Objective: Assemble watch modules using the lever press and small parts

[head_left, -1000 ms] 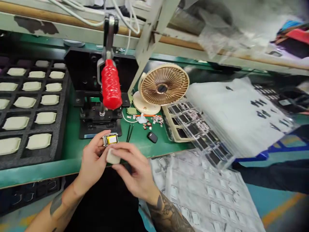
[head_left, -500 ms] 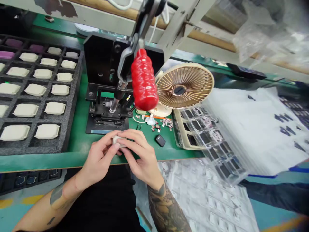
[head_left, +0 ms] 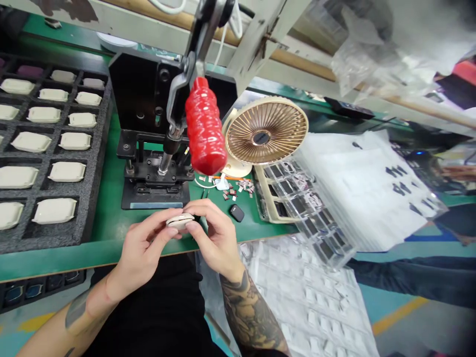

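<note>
Between both hands I hold a small off-white plastic case, with a dark seam running along the edge that faces me. My left hand pinches its left end between thumb and fingers. At the right end, my right hand grips it the same way, thumb in front. The case is just in front of a black toggle press, whose red handle hangs above and to the right. A small black rounded piece lies on the green bench right of my right hand.
At left, a dark foam tray holds rows of off-white cases. Behind the small copper-coloured chips stands a beige fan. Clear plastic trays and white sheets with black parts lie at right.
My hands have turned the case so its seamed edge faces me, and its broad face is less visible. The view has shifted to the right.
</note>
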Available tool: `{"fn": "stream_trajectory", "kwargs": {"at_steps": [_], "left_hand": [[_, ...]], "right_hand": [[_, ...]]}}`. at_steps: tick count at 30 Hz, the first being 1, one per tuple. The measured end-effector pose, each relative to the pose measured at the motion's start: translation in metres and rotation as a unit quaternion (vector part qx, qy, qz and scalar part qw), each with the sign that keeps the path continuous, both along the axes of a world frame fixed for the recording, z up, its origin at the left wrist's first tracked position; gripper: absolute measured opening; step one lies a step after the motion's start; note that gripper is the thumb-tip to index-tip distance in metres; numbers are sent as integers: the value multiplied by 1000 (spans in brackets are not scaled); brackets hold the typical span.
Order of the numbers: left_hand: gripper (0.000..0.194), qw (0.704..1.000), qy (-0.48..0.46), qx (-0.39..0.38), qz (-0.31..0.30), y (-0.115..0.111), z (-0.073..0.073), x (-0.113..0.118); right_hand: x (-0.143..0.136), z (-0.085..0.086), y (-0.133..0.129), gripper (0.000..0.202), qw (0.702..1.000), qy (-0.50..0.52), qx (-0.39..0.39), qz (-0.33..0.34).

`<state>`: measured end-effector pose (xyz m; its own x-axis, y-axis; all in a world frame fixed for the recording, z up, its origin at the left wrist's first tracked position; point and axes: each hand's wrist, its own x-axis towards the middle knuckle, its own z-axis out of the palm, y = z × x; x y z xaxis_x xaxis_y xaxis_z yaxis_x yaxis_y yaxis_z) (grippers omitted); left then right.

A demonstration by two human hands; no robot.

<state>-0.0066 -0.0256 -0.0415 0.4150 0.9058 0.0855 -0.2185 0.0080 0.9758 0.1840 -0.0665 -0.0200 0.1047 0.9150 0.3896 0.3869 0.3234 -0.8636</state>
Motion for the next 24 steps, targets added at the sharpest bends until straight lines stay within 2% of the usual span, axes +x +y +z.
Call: {"fn": "stream_trajectory", "kwargs": {"at_steps": [3, 8, 12, 14, 16, 18, 19, 22, 24], "left_hand": [[27, 1000, 9, 10, 3, 1, 2, -1], [14, 994, 55, 75, 62, 1, 5, -1], [16, 992, 31, 98, 72, -1, 5, 0], [16, 995, 11, 82, 64, -1, 5, 2], [16, 998, -7, 36, 51, -1, 5, 5], [18, 998, -31, -21, 45, 1, 5, 8], [22, 997, -43, -42, 45, 1, 4, 9], [33, 995, -57, -69, 42, 3, -1, 11], [38, 993, -72, -85, 28, 2, -5, 11]], "right_hand": [[-3, 1, -1, 10, 1000, -15, 13, -13], [-11, -1, -1, 10, 999, -30, 43, -12], [-18, -7, -3, 7, 997, -41, 68, -14], [-16, -5, -3, 7, 995, -66, 69, -18], [-8, 8, 0, 6, 990, -129, 51, -2], [4, 31, 9, 7, 974, -215, 65, 3], [10, 46, 17, 12, 963, -247, 104, -15], [15, 89, 52, 43, 908, -262, 309, -109], [11, 107, 81, 53, 875, -271, 389, -96]]}}
